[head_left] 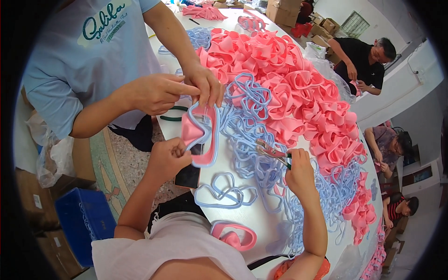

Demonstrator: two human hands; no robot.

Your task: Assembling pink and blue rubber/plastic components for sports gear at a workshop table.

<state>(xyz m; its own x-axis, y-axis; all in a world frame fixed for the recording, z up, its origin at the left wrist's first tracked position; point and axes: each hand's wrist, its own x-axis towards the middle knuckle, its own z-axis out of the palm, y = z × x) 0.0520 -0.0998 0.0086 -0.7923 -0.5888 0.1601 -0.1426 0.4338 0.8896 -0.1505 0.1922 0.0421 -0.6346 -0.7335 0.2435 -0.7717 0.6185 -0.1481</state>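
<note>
My left hand [169, 159] pinches the lower left edge of a pink soft mask frame with a light-blue rim [215, 140]. A co-worker's hand [203, 84] grips the top edge of the same frame, and that person's other hand [156, 94] points at it with a finger. My right hand [300, 173] is closed around the dark green handles of metal pliers [270, 151], whose jaws lie over a heap of light-blue rubber rings [249, 135]. A second pink frame with a blue rim [234, 236] lies close to my body.
A large pile of pink frames [284, 70] covers the table's far side. Loose blue rings [225, 192] and a dark phone [188, 175] lie nearer. A blue bin [86, 219] stands on the floor at left. Several people [368, 65] work along the right.
</note>
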